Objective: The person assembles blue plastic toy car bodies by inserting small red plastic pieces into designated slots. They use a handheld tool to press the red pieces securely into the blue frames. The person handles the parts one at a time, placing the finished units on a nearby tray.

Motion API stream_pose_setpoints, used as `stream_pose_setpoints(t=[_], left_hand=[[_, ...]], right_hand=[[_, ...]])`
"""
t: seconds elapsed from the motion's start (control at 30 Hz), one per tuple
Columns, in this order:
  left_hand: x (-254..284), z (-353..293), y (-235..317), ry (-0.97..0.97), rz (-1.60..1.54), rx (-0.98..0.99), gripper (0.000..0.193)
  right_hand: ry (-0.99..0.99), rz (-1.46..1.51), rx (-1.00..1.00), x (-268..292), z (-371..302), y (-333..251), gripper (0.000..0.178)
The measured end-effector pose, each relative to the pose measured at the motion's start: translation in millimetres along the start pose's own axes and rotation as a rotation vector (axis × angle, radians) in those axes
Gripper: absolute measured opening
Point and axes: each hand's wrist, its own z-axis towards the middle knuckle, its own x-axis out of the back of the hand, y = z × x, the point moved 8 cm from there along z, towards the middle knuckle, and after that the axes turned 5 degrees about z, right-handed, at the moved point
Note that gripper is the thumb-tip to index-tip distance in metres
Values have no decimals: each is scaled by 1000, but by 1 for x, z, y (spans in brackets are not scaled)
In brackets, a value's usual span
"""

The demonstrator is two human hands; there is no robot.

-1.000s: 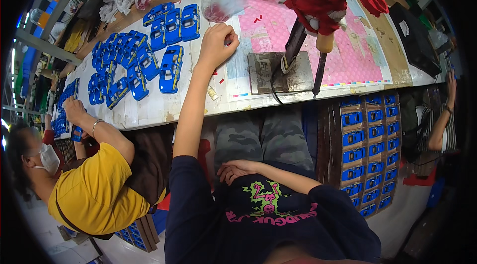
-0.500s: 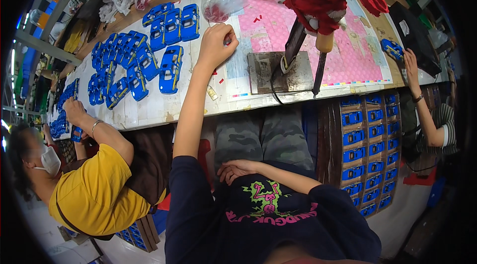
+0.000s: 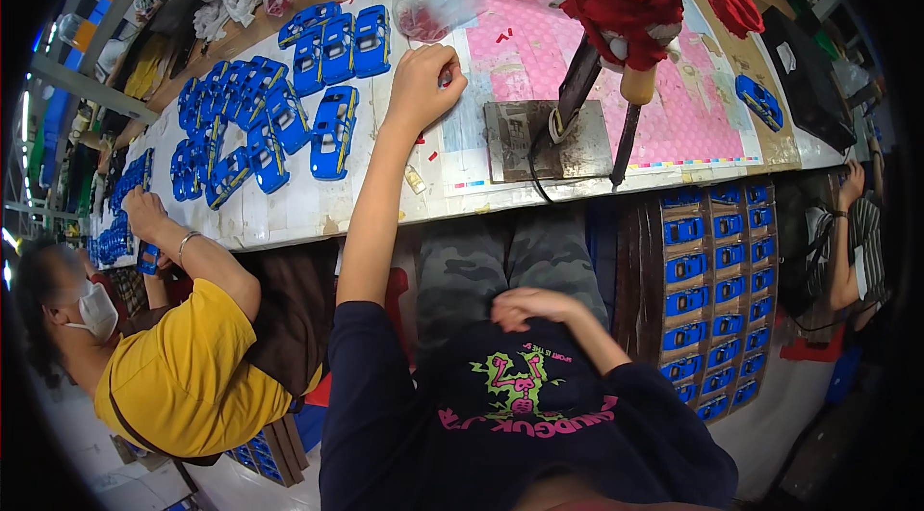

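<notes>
My left hand (image 3: pixel 424 86) rests on the white-covered table with its fingers curled closed. A small greyish bit shows between the fingers, too little to name. Left of it lie several blue toy cars with yellow stripes, the nearest being a toy car (image 3: pixel 333 133) apart from the rest. Small red pieces (image 3: pixel 431 156) and a small clear bottle (image 3: pixel 415 180) are beside my left wrist. Over my lap, in front of my shirt, my right hand (image 3: pixel 529 307) hangs with fingers loosely bent and apart, holding nothing.
A stand with a metal base (image 3: pixel 545 140) and red cloth wrapping (image 3: pixel 621 6) rises to the right. Pink patterned sheeting (image 3: pixel 688 116) covers the table there. A lone blue car (image 3: pixel 759 102) lies far right. Trays of cars (image 3: pixel 712 299) stand below. A person in yellow (image 3: pixel 197 367) sits at left.
My right hand has lifted from my lap and moved right and a little up. My left hand stays closed in place. The person at far right has let go of the blue car.
</notes>
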Motion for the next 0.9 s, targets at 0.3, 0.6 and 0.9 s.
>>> stream_pose_setpoints(t=[0.3, 0.6, 0.9], left_hand=[[-2, -3, -6, -22, 11, 36, 9], [2, -2, -12, 4, 6, 74, 9], [9, -2, -10, 123, -75, 89, 7]], right_hand=[[709, -378, 869, 79, -299, -207, 38], [2645, -1579, 346, 244, -367, -291, 58], [2730, -1269, 399, 268, -394, -276, 53]])
